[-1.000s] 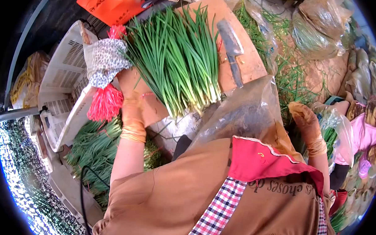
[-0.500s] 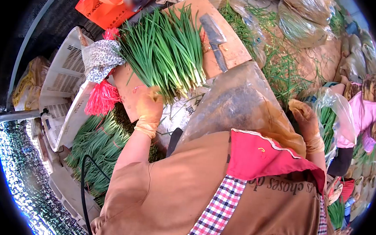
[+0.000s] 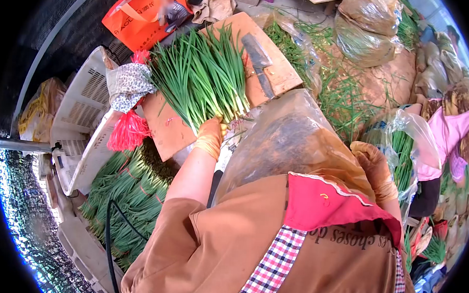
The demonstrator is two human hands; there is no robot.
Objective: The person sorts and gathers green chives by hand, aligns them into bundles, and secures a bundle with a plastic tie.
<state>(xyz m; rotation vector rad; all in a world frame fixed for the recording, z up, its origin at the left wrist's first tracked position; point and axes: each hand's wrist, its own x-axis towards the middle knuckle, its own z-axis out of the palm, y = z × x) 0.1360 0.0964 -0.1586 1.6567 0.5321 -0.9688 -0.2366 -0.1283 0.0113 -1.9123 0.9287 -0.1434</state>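
Observation:
A loose pile of garlic chives (image 3: 198,74) lies on a wooden board (image 3: 165,125), pale stalk ends towards me. My left hand (image 3: 210,135), in a yellowish glove, is closed at those ends, its curled fingers on some stalks. Beyond the pile, on the board's right side, rests a cleaver (image 3: 258,61). My right hand (image 3: 372,162), gloved too, hangs at the right by the plastic sheet (image 3: 282,133) over my lap. Its fingers are curled, and whatever may be inside them is hidden.
Bundled chives (image 3: 122,204) stand at lower left beside a white plastic crate (image 3: 84,103). Red ties (image 3: 128,131) hang at a patterned cloth (image 3: 130,84). An orange bag (image 3: 138,22) sits behind. Loose trimmings (image 3: 343,101) litter the right floor, near bagged chives (image 3: 401,154).
My left hand has moved right, from beside the pile to the stalk ends. My right hand has shifted slightly left and down, staying curled. The whole view has tilted a little.

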